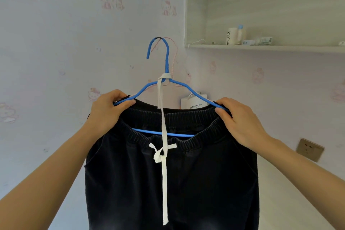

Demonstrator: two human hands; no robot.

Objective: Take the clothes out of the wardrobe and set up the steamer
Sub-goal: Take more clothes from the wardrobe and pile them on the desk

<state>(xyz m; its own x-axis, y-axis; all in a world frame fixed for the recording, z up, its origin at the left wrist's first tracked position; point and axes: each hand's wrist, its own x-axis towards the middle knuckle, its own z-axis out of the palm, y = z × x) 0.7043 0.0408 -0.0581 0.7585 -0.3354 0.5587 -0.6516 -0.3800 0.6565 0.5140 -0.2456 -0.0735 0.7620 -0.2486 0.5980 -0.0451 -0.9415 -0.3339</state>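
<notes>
Dark trousers [171, 183] hang by the elastic waistband on a blue hanger [166, 61], held up in front of the wallpapered wall. The white drawstring [164, 130] is looped over the hanger's neck. The left hand [108, 110] and the right hand [240, 119] each curl their fingers round one shoulder of the wire.

Hazards, as judged:
- A pink hanger [174, 56] sits just behind the hook. Lifting away may tangle the two.
- Tilting may let the waistband slide off.
- The looped drawstring may snag.

No steamer is in view.
</notes>
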